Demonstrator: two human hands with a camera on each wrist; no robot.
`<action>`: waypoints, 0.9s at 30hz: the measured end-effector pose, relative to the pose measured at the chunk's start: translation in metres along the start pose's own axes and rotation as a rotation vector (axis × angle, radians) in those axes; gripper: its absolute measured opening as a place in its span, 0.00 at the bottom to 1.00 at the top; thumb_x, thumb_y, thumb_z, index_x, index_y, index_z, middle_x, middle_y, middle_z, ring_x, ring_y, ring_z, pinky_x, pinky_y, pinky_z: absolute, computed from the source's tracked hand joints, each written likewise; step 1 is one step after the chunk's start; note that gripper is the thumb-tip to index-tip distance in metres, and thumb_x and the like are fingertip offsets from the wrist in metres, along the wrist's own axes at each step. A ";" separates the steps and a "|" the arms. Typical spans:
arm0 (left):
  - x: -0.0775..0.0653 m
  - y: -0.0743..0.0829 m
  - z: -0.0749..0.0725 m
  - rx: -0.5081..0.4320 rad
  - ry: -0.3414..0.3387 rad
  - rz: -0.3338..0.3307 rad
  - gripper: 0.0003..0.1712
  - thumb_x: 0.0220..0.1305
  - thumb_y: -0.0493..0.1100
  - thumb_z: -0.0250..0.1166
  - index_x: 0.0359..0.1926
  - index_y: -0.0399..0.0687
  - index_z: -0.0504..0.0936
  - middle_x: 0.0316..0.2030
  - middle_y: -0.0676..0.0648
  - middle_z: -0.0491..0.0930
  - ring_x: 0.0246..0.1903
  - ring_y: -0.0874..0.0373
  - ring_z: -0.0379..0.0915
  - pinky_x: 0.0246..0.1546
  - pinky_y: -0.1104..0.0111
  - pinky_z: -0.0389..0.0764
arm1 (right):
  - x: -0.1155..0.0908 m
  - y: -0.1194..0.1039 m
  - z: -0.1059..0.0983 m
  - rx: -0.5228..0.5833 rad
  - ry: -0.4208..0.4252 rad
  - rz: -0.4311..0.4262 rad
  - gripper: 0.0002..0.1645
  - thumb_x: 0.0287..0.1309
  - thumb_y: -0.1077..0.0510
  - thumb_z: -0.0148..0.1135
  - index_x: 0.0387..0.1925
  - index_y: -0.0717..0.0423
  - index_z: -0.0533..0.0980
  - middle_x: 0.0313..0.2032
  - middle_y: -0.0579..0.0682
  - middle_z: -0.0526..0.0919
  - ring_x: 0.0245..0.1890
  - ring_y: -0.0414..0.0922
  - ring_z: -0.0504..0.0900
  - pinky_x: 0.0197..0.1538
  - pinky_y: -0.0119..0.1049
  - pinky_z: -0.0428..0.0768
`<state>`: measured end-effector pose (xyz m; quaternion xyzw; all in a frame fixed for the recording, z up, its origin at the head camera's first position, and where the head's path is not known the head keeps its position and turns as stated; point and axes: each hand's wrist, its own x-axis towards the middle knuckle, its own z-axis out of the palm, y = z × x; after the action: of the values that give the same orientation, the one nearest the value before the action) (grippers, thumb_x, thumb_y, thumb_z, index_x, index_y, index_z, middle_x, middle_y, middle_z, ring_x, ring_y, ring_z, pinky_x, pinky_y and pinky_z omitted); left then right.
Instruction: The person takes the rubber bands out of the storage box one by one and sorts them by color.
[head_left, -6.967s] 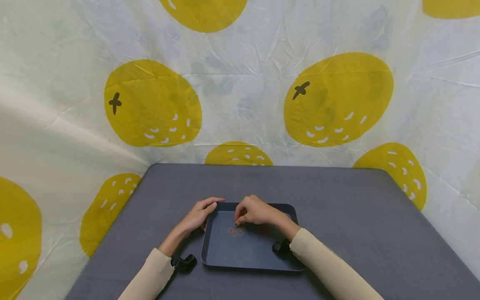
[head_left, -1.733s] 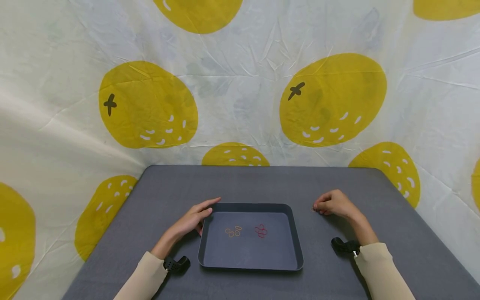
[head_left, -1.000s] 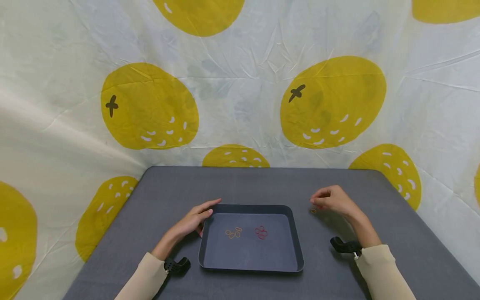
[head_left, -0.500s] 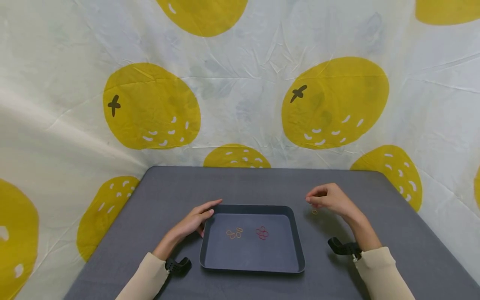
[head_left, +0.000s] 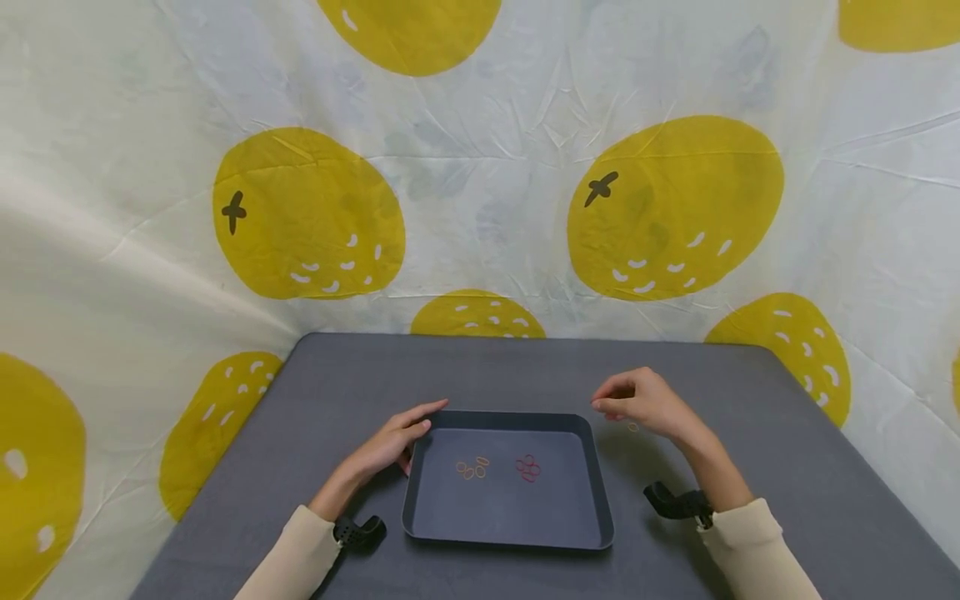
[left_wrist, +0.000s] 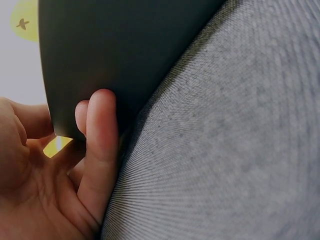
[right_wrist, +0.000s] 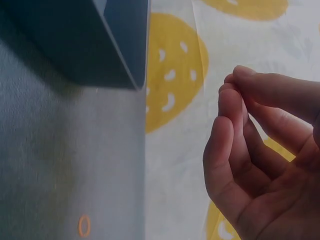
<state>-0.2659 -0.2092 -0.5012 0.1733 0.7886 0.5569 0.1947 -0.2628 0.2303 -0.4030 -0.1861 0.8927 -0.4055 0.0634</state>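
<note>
Since the head view takes in both hands, it shows the layout best: a dark tray [head_left: 510, 518] stands on a grey table [head_left: 480, 367], with orange rings [head_left: 481, 472] left of its middle and red rings [head_left: 528, 467] clustered to their right. The left hand [head_left: 388, 444] is at the tray's far left corner; the right hand [head_left: 643, 403] hangs just outside its far right corner. One loose orange ring [head_left: 633, 427] lies on the table below that hand. The step looks like sorting by colour, so low, unhurried placing beside the matching group should avoid scattering rings.

From the left wrist, fingers press the tray's outer wall with the thumb at the rim; that steadying hold seems worth keeping, lightly.

From the right wrist, thumb and fingertips are pressed together, but I cannot tell whether they pinch anything. Checking that before releasing over the tray would be sensible.
</note>
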 end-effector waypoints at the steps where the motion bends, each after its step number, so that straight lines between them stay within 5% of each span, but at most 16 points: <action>1: 0.000 -0.001 0.000 0.000 0.001 -0.001 0.28 0.85 0.48 0.46 0.80 0.65 0.61 0.70 0.34 0.70 0.17 0.56 0.74 0.21 0.60 0.84 | 0.001 -0.002 0.002 -0.007 -0.007 -0.011 0.10 0.67 0.55 0.69 0.41 0.57 0.88 0.31 0.50 0.87 0.29 0.43 0.82 0.27 0.35 0.79; 11: 0.000 -0.003 0.000 -0.001 -0.011 0.013 0.28 0.85 0.47 0.44 0.81 0.61 0.60 0.76 0.35 0.61 0.19 0.55 0.76 0.21 0.59 0.85 | 0.021 -0.030 0.019 -0.061 -0.080 -0.085 0.06 0.65 0.57 0.70 0.37 0.55 0.89 0.31 0.56 0.89 0.29 0.46 0.84 0.32 0.34 0.82; 18: 0.002 -0.002 -0.002 -0.006 -0.023 0.017 0.29 0.85 0.48 0.45 0.81 0.60 0.59 0.72 0.31 0.65 0.18 0.57 0.76 0.21 0.60 0.85 | 0.033 -0.047 0.035 -0.029 -0.161 -0.119 0.05 0.65 0.59 0.70 0.36 0.56 0.88 0.36 0.58 0.90 0.33 0.54 0.89 0.38 0.46 0.89; 27: 0.003 -0.002 -0.001 -0.012 -0.028 0.015 0.29 0.85 0.47 0.46 0.81 0.59 0.60 0.74 0.31 0.63 0.18 0.56 0.76 0.21 0.59 0.85 | 0.051 -0.061 0.055 -0.021 -0.236 -0.168 0.07 0.65 0.60 0.70 0.39 0.61 0.88 0.36 0.57 0.91 0.31 0.49 0.89 0.34 0.35 0.86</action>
<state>-0.2695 -0.2088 -0.5029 0.1856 0.7811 0.5606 0.2027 -0.2780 0.1353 -0.3916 -0.3070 0.8646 -0.3753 0.1318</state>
